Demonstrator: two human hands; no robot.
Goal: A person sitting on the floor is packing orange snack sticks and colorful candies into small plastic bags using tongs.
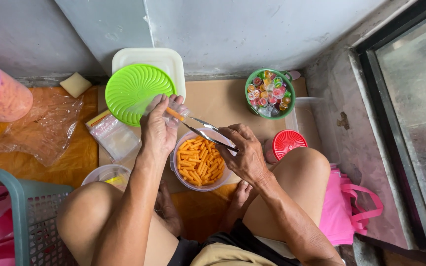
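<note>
While held, tongs [205,130] between hands.

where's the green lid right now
In the head view, the green lid lies upper left of centre on a white tray, just behind the left hand.

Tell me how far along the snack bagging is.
Done: nothing shows as finished; no filled bags are in view. In hand: the left hand holds a small clear bag open while the right hand works metal tongs, with one orange stick at the bag's mouth. Left: the round tub is nearly full of orange sticks, and empty bags lie stacked beside it.
</note>
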